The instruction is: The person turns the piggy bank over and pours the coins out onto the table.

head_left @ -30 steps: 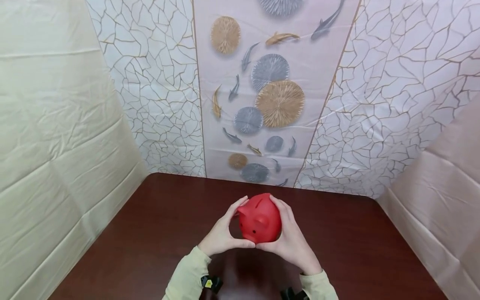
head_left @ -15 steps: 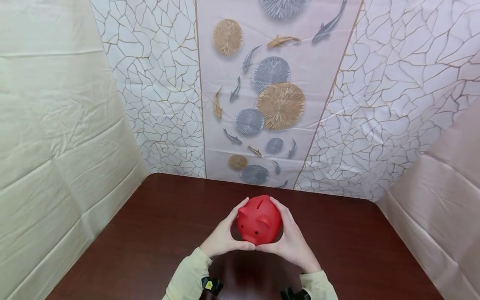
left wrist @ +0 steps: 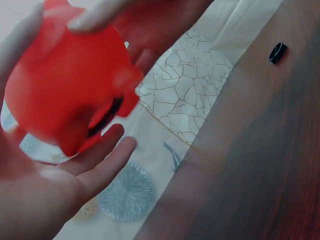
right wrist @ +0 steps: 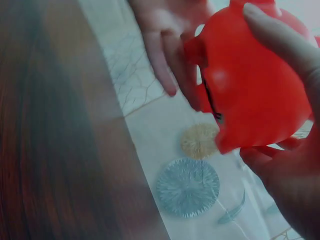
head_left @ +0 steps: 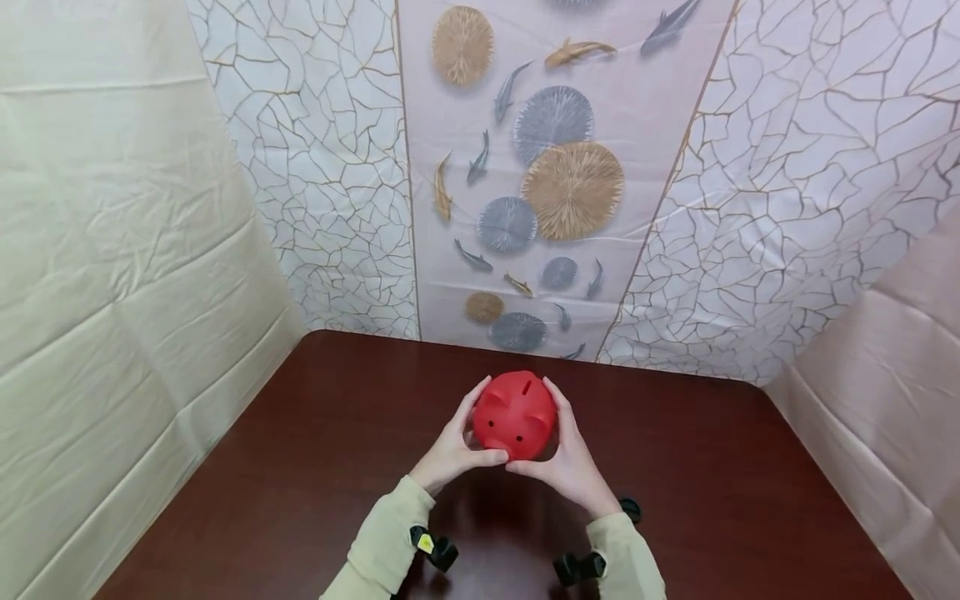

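Note:
A red piggy bank (head_left: 516,417) is held up over the dark table, between both hands. Its snout side and two small black eyes face the head camera, and the coin slot shows on top. My left hand (head_left: 456,443) grips its left side, thumb at the front under the snout and fingers around the far side. Opposite it, my right hand (head_left: 567,457) grips the other side in the same way, the two thumb tips meeting at the front. In the left wrist view, the underside of the piggy bank (left wrist: 75,80) shows a dark gap between its short feet.
The dark brown table (head_left: 337,467) reaches back to a patterned cloth (head_left: 510,167) with fish and round motifs. Plain cream cloth hangs at the left (head_left: 112,250) and right sides. Black camera mounts (head_left: 435,550) sit on both wrists. A small black ring-like shape (left wrist: 278,52) shows on the table.
The piggy bank has turned and tilted in my hands; its face now points more squarely toward the head camera and its slot has shifted right. Both hands keep their grip.

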### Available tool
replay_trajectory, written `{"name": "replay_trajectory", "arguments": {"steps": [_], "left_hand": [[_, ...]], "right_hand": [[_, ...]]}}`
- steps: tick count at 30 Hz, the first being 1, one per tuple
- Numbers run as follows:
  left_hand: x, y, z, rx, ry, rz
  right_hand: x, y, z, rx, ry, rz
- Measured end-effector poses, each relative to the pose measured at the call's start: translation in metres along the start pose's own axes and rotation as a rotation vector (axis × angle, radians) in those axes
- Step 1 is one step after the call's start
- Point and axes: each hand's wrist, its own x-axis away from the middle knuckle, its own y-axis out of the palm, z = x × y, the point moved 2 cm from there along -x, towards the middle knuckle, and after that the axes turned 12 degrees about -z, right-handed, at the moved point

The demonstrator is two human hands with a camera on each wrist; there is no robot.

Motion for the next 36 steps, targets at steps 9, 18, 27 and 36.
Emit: {"name": "replay_trajectory", "arguments": {"steps": [9,18,27,36], "left_hand": [[-0.002,0.001,0.002,-0.004,0.049,0.062],[-0.001,0.001,0.001,-0.123,0.045,0.086],[0.001,0.005,0.012,-0.582,0.058,0.149],[0.004,0.013,0.02,-0.813,-0.003,0.128]], "right_hand": [[-0.003,-0.002,-0.002,0.073,0.031,-0.012],[0.002,-0.008,-0.002,-0.006,0.175,-0.081],[0.002,-0.009,-0.003,-0.11,0.185,-0.042],[0.003,-0.005,-0.004,-0.106,0.21,-0.047]]}}
